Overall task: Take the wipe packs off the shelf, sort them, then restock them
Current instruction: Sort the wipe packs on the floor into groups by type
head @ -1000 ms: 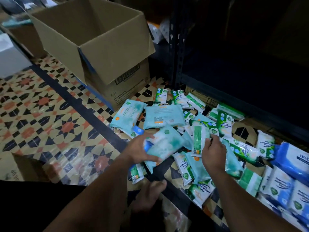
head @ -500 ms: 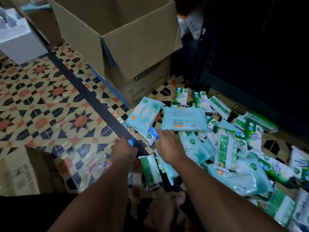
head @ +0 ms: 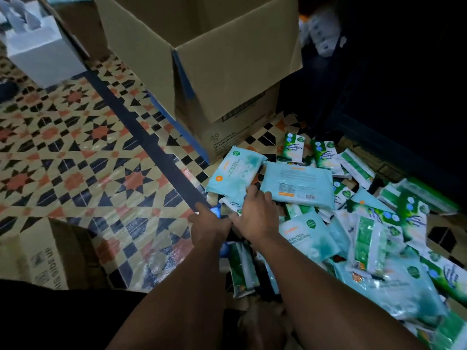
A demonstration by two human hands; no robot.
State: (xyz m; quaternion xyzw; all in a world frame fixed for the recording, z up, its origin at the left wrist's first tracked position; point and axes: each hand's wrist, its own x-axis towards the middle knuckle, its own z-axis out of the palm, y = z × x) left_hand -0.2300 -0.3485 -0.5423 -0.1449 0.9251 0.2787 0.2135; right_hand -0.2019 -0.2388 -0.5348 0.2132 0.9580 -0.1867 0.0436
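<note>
— Where have your hands moved?
— Your left hand (head: 211, 227) and right hand (head: 255, 215) now touch beside the pale teal plastic wipe packs (head: 298, 184) on the patterned tiled floor (head: 75, 152)
— Fingers?
— Hidden; cannot tell

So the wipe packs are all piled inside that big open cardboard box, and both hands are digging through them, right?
Not quite. The head view shows the wipe packs piled on the tiled floor beside the cardboard box, not inside it. The left hand and right hand are indeed among them.

We see glossy plastic film on the wipe packs (head: 298, 184), creased and catching light. Behind them the big box (head: 227, 72) is matt brown cardboard. The patterned floor (head: 75, 147) beside it shines smooth.
</note>
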